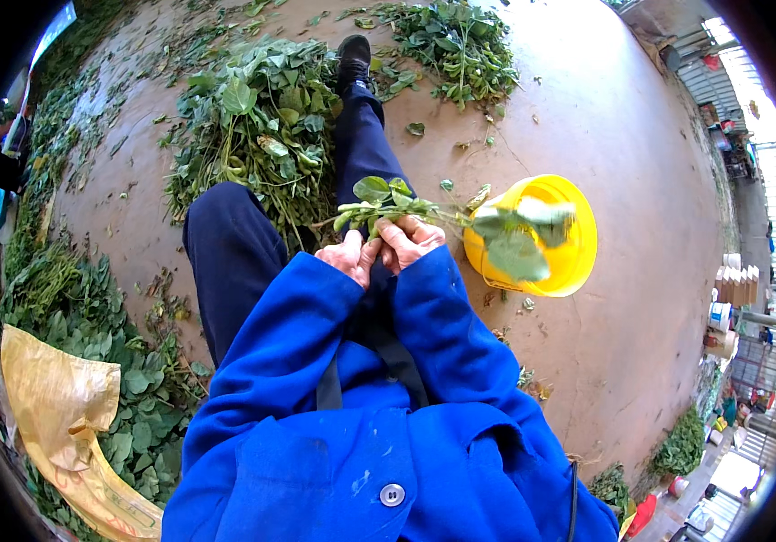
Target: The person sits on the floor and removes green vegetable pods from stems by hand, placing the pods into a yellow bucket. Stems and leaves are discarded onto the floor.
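Note:
In front of my lap, both hands are on a green bean plant stalk (437, 211), probably soybean. My left hand (346, 259) has its thumb and fingers pinched at the stalk's podded end; what exactly lies between the fingertips is partly hidden. Close beside it, my right hand (414, 240) grips the stalk, touching the left fingers. Plump green pods (354, 215) hang around the fingertips. The stalk's large leaves (517, 252), blurred, extend to the right above the mouth of a yellow plastic bucket (583, 234). Those leaves hide part of the bucket's inside.
A heap of podded bean plants (259, 135) lies beside my outstretched leg (368, 146). Another bunch (462, 54) sits beyond my shoe (354, 61). Leafy stalks (90, 305) and a yellow woven sack (56, 400) are at left. Loose leaves litter the brown floor (632, 325).

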`<action>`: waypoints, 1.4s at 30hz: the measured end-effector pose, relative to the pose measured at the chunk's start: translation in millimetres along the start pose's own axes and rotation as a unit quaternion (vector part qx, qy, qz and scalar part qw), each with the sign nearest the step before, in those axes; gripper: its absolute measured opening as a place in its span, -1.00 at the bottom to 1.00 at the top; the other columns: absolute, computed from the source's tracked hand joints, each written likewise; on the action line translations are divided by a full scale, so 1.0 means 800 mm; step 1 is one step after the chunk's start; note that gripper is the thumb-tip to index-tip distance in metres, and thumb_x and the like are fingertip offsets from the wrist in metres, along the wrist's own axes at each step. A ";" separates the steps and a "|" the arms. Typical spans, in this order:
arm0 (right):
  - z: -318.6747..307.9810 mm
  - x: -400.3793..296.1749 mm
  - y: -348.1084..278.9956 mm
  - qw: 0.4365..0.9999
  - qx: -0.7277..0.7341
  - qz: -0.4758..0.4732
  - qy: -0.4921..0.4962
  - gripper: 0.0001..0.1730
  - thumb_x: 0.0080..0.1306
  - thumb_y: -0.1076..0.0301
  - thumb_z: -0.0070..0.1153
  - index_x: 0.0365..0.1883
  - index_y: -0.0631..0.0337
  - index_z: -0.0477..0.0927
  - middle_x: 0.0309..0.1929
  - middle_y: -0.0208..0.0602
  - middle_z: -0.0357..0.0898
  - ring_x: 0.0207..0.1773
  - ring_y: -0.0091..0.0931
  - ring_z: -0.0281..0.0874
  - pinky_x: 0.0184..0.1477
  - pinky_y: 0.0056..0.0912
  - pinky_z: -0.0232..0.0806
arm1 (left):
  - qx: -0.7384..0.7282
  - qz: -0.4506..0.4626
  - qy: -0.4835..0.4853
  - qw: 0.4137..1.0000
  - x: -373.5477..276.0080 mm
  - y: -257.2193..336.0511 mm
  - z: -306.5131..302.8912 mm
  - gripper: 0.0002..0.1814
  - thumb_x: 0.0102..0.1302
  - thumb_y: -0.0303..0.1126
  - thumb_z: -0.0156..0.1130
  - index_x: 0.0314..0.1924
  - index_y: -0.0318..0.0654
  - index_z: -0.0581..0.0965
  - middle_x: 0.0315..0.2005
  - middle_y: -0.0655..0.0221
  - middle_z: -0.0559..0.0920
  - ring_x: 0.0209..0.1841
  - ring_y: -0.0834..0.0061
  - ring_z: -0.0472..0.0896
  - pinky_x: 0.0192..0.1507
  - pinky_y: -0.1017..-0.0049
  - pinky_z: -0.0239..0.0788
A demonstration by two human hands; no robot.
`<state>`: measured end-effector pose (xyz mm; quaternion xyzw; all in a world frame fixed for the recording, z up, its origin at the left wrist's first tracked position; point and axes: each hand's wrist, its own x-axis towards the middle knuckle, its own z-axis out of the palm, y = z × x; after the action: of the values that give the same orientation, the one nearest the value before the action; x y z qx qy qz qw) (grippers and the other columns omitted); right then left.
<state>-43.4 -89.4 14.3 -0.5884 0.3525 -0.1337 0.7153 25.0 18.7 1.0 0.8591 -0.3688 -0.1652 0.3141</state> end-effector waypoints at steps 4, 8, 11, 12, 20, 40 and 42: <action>0.015 0.002 0.011 0.995 -0.004 -0.078 0.058 -0.81 0.10 0.41 0.04 -0.65 0.28 0.47 -0.78 -0.48 0.33 -0.73 -0.73 0.15 -0.68 -0.64 -0.01 | 0.088 0.029 -0.003 0.996 0.000 0.000 0.003 -0.68 0.22 -0.11 -0.08 -0.44 -0.23 0.33 -0.68 0.01 0.47 -0.61 0.00 0.46 -0.60 0.15 0.24; 0.000 0.006 0.012 0.989 0.137 0.040 -0.024 -0.88 0.15 0.37 0.02 -0.49 0.23 0.50 -0.71 -0.51 0.38 -0.73 -0.74 0.15 -0.69 -0.67 -0.02 | -0.095 0.013 0.077 0.992 0.000 -0.004 0.005 -0.74 0.22 -0.15 -0.03 -0.38 -0.21 0.42 -0.70 0.15 0.48 -0.69 0.21 0.46 -0.70 0.35 0.22; -0.012 0.009 0.020 0.969 0.214 0.087 -0.085 -0.87 0.17 0.33 0.02 -0.39 0.18 0.50 -0.67 -0.51 0.42 -0.73 -0.73 0.17 -0.68 -0.70 -0.02 | -0.585 -0.157 -0.122 0.786 0.009 -0.005 0.003 -0.77 0.24 -0.20 -0.02 -0.35 -0.20 0.45 -0.70 0.39 0.45 -0.79 0.57 0.33 -0.76 0.61 0.09; -0.017 0.008 0.022 0.963 0.230 0.093 -0.103 -0.87 0.17 0.32 0.02 -0.38 0.18 0.50 -0.67 -0.50 0.42 -0.72 -0.73 0.19 -0.68 -0.70 -0.01 | -0.632 -0.188 -0.154 0.736 0.007 0.004 -0.003 -0.79 0.24 -0.24 -0.02 -0.35 -0.22 0.44 -0.68 0.51 0.40 -0.77 0.78 0.17 -0.75 0.74 -0.02; -0.020 -0.013 0.026 0.949 0.277 0.139 -0.060 -0.78 0.15 0.34 0.06 -0.29 0.28 0.46 -0.60 -0.44 0.43 -0.68 -0.72 0.25 -0.64 -0.71 0.10 | -0.685 -0.183 -0.163 0.687 -0.001 -0.002 0.012 -0.78 0.18 -0.29 0.08 -0.47 -0.32 0.43 -0.69 0.42 0.45 -0.78 0.72 0.23 -0.74 0.70 0.01; -0.016 -0.010 0.062 0.989 0.009 -0.147 0.007 -0.83 0.19 0.42 -0.11 -0.25 0.26 0.39 -0.53 -0.33 0.42 -0.60 -0.62 0.32 -0.65 -0.63 0.15 | -0.563 -0.171 -0.090 0.803 -0.002 0.019 0.003 -0.89 0.18 -0.40 0.07 -0.42 -0.27 0.47 -0.62 0.46 0.50 -0.63 0.73 0.37 -0.63 0.72 0.16; -0.023 -0.007 0.074 0.973 -0.055 -0.222 0.011 -0.83 0.20 0.39 -0.14 -0.27 0.27 0.39 -0.53 -0.32 0.42 -0.62 -0.62 0.30 -0.67 -0.65 0.12 | -0.473 -0.062 -0.066 0.876 0.001 0.021 -0.008 -0.90 0.15 -0.43 0.09 -0.43 -0.31 0.47 -0.64 0.49 0.48 -0.62 0.77 0.32 -0.62 0.74 0.09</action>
<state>-72.7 -83.4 -39.9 -0.6890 0.2277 -0.2762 0.6302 19.9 11.7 16.7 0.6164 -0.2123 -0.3956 0.6469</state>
